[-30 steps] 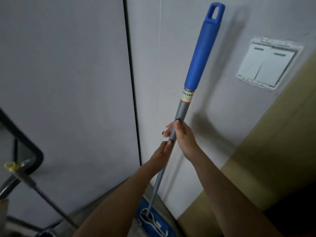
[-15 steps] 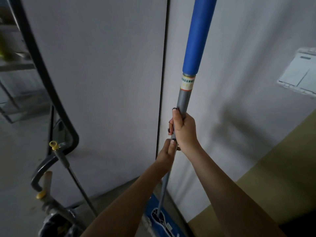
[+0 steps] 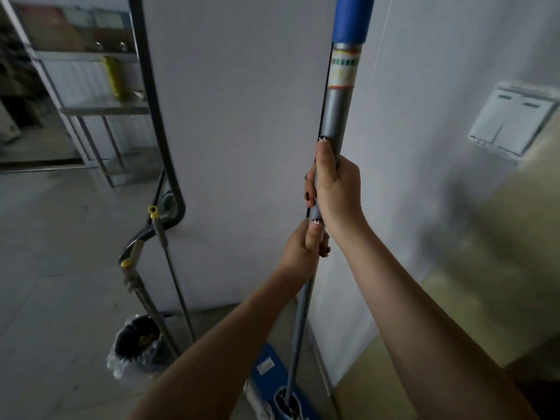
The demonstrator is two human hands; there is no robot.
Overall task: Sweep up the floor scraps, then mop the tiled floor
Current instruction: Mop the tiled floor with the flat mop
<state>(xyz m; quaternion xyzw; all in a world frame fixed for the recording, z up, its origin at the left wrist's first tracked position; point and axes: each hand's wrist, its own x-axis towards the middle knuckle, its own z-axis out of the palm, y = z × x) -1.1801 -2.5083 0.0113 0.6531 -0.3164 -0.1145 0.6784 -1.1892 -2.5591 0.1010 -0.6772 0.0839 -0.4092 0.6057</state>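
A flat mop stands nearly upright in front of me, with a grey metal pole [image 3: 336, 116], a blue grip [image 3: 351, 16] at the top and a blue head [image 3: 272, 380] with white fringe on the floor by the wall. My right hand [image 3: 336, 189] is wrapped around the pole's thicker upper section. Just below it, my left hand [image 3: 303, 247] grips the thinner lower tube.
A bin [image 3: 136, 344] lined with clear plastic stands on the tiled floor [image 3: 45, 237] at lower left. Two yellow-tipped handles [image 3: 157, 225] lean against a white panel [image 3: 236, 131]. Metal shelving [image 3: 100, 107] stands at the far left. A wall switch [image 3: 512, 119] is at the right.
The view has swung down and to the left, bringing the bin, the leaning handles and the shelving into sight. The mop pole now stands straighter and closer. Both hands keep their grip.
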